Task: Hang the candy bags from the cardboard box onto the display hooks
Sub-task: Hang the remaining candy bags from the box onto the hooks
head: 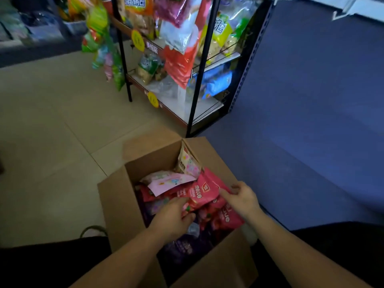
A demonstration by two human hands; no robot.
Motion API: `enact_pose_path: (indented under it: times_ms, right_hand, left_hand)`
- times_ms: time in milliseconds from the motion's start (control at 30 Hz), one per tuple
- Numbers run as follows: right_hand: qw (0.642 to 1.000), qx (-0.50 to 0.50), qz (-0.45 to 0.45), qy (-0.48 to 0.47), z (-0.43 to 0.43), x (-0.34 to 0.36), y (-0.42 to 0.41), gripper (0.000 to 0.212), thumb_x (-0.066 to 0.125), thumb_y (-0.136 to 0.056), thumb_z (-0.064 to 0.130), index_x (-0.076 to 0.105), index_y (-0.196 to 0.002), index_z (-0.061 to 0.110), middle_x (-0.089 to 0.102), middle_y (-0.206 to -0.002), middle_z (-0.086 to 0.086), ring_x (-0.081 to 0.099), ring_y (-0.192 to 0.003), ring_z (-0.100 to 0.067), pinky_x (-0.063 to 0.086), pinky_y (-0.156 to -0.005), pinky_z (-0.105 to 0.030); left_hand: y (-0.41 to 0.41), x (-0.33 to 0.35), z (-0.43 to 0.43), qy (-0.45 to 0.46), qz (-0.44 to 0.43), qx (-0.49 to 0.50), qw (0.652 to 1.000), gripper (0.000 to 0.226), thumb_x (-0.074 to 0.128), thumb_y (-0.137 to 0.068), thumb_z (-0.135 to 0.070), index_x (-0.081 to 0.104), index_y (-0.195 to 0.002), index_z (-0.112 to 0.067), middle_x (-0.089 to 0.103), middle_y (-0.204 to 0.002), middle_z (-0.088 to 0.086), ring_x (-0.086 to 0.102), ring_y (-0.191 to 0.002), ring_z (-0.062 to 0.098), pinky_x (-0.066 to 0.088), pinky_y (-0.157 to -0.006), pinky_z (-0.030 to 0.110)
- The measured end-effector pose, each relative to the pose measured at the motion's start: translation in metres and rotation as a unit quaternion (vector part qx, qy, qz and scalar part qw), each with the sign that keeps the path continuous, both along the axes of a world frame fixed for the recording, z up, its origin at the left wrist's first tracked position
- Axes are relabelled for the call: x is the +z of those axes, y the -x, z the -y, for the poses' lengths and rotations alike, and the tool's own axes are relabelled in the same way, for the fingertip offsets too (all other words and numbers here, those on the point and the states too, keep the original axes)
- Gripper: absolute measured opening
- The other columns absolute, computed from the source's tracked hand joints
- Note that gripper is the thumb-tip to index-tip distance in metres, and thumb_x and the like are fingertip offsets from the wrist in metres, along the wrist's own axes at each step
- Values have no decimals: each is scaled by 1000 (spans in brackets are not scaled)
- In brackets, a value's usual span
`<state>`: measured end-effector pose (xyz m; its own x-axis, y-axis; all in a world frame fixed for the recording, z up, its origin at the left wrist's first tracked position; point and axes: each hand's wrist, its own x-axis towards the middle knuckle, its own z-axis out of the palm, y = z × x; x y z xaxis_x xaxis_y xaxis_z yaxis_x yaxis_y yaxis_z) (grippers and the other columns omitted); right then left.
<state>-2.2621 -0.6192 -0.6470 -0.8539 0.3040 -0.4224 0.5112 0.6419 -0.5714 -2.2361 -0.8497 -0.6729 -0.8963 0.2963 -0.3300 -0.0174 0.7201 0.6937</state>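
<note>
Gripping red bag (202, 195) over box (120, 204): left hand (172, 217), right hand (242, 197).

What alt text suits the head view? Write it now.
The left hand and right hand grip a red candy bag in an open cardboard box of candy bags on a tiled floor. A black display rack of snack bags stands beyond.

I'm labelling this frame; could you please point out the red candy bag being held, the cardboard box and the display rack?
red candy bag (204, 193): head view, its printed front.
cardboard box (118, 208): head view, its left flap.
display rack (200, 80): head view, its black front post.
</note>
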Motion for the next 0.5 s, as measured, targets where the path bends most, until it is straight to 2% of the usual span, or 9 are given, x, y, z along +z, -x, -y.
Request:
enact_pose_path:
  times_ms: [100, 167, 200, 233, 333, 433, 500]
  right_hand:
    - [997, -26, 43, 53, -3, -17, 7, 39, 85, -75, 54, 79, -90, 19, 79, -86, -1, 76, -80, -20, 64, -82, -44]
    - [996, -37, 40, 70, 0, -26, 9, 30, 88, -77, 45, 79, -83, 16, 76, -74, 0, 73, -68, -15, 62, -65, -27]
    - [997, -33, 31, 60, 3, -29, 12, 25, 88, -79, 39, 77, -81, 16, 73, -70, 3, 69, -63, -10, 54, -54, -19]
    - [998, -29, 20, 58, 6, -34, 16, 20, 87, -80, 35, 76, -80, 18, 71, -69, 5, 67, -62, -8, 49, -51, -17]
    - [998, -29, -4, 56, 14, -43, 28, 8, 83, -83, 27, 77, -83, 21, 73, -71, 6, 69, -65, -11, 53, -59, -27]
    - [999, -10, -1, 38, 13, -46, 32, 12, 76, -89, 21, 77, -78, 16, 73, -70, 1, 67, -62, -14, 52, -59, -29]
    - [998, -7, 7, 64, 10, -41, 30, 8, 76, -90, 16, 79, -83, 13, 78, -76, -3, 74, -70, -19, 59, -64, -33]
  left_hand:
    - [13, -7, -9, 9, 13, -22, 1000, 49, 61, -94, -45, 55, -138, -24, 58, -135, 0, 58, -123, 20, 48, -101, 31]
    - [17, -10, -17, 15, 22, -40, 999, 58, 61, -97, -43, 46, -148, -23, 50, -146, 0, 52, -132, 20, 44, -108, 30]
    - [20, -13, -20, 15, 25, -41, 999, 60, 61, -97, -42, 43, -150, -22, 48, -149, 1, 50, -134, 20, 43, -110, 31]
    - [22, -15, -24, 11, 24, -36, 999, 60, 61, -97, -40, 43, -151, -21, 48, -149, 2, 50, -134, 21, 42, -110, 31]
    - [26, -17, -31, 4, 6, -18, 1000, 57, 62, -97, -35, 44, -150, -22, 49, -147, 3, 49, -135, 22, 39, -110, 28]
    - [28, -18, -32, 1, -4, 6, 1000, 57, 62, -97, -32, 45, -150, -20, 50, -148, 2, 49, -135, 21, 38, -109, 26]
    - [30, -18, -28, -22, 1, 26, 999, 54, 62, -96, -33, 49, -147, -19, 55, -144, 1, 52, -133, 20, 40, -109, 26]
